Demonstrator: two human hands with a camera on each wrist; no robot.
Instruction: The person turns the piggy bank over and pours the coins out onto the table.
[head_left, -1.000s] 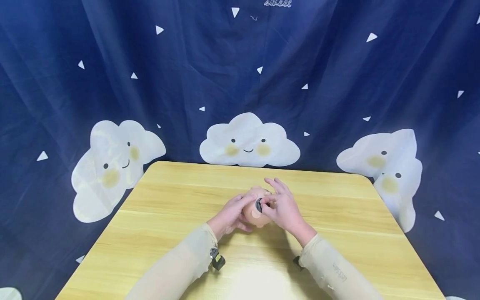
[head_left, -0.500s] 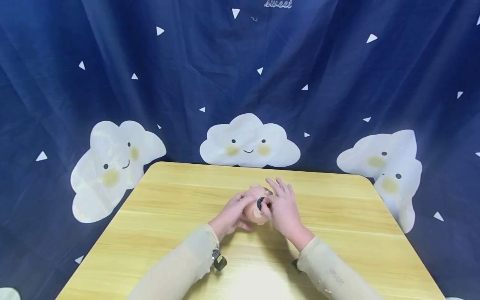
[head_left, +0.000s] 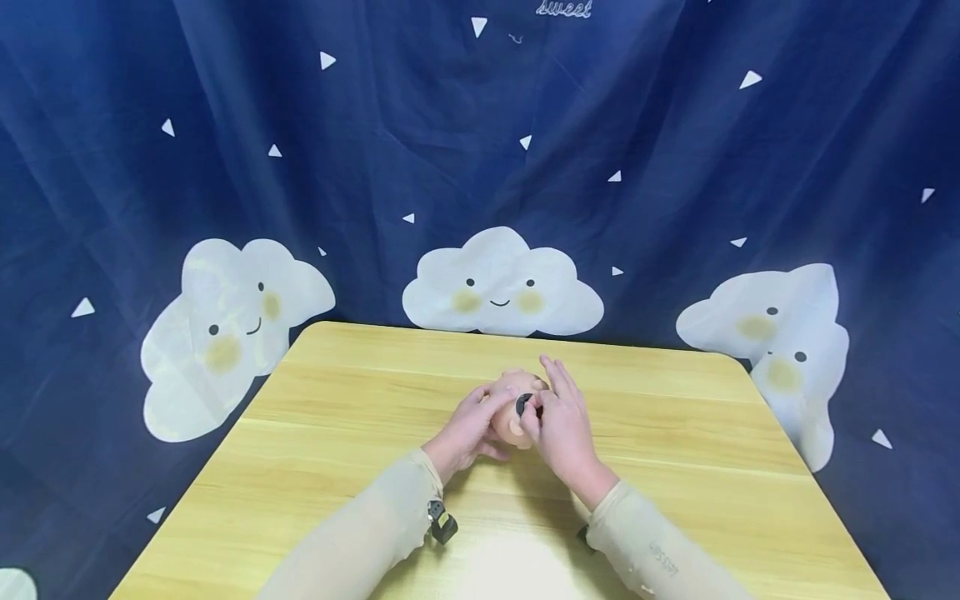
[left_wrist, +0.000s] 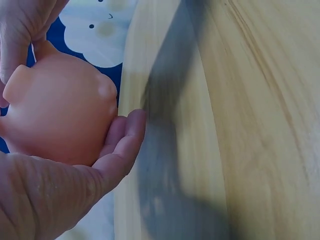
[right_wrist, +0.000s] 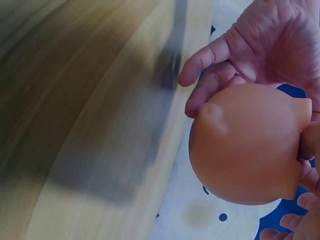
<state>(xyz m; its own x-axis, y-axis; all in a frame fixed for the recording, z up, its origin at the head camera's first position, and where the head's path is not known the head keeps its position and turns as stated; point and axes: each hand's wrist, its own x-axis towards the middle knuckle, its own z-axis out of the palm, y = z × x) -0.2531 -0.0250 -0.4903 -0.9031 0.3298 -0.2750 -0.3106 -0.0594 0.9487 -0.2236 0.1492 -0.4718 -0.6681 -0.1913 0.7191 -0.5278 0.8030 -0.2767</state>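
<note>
A round, peach-pink piggy bank with stubby feet is held above the table in the head view. My left hand grips its left side, thumb on top and fingers underneath. A dark round plug sits in the side facing right, and my right hand pinches at it with thumb and index finger, other fingers raised. In the left wrist view, the smooth body of the piggy bank rests against the left hand. The right wrist view shows two feet beside the right fingertips; the plug is hidden there.
A light wooden table lies under both hands, with their shadows on it. Behind it hangs a dark blue curtain with white clouds and triangles. Black wrist cameras are strapped at both sleeves.
My right hand has turned a little at the plug, its wrist and forearm swinging left. The piggy bank and left hand have shifted only slightly to the right.
</note>
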